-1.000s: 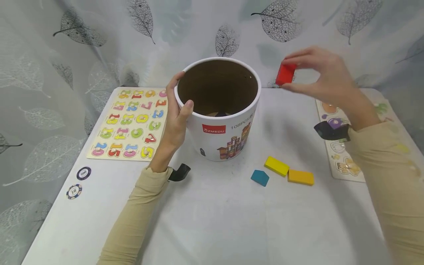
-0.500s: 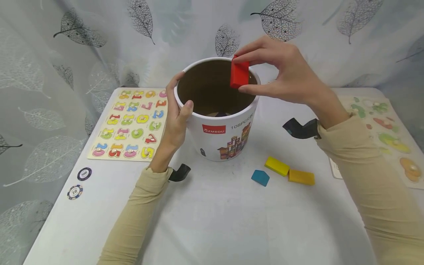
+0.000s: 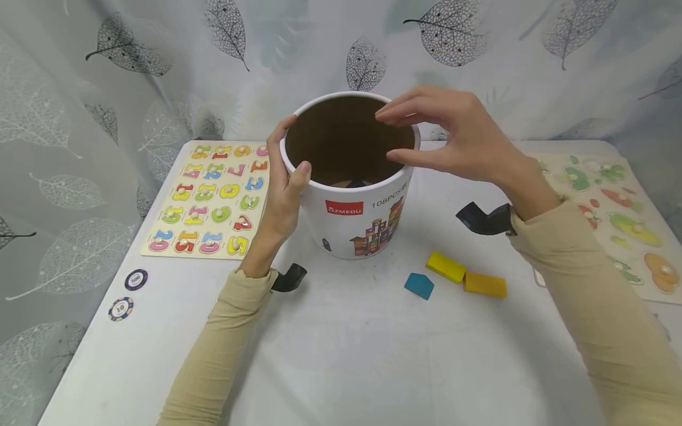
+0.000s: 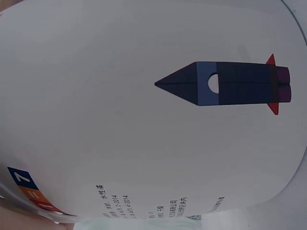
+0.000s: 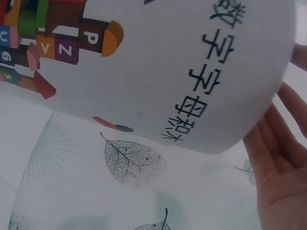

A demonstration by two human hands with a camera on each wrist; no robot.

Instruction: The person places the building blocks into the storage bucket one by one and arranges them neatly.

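A white bucket with a printed block picture and a red label stands upright on the table. My left hand holds its rim on the left, the thumb hooked over the edge. Over the rim's right side is my right hand, thumb and fingers spread apart with nothing between them. Mostly dark is the bucket's inside, and no red block shows there. The left wrist view is filled by the bucket's wall with a printed rocket. In the right wrist view, my right hand is beside the wall.
In front of the bucket's right side lie a teal block, a yellow block and an orange-yellow block. A number puzzle board lies left, near two poker chips. Another puzzle board is partly behind the right arm.
My right hand has carried a red block leftward to the bucket's opening and let it go; the block is out of sight now. My left hand has stayed on the rim.
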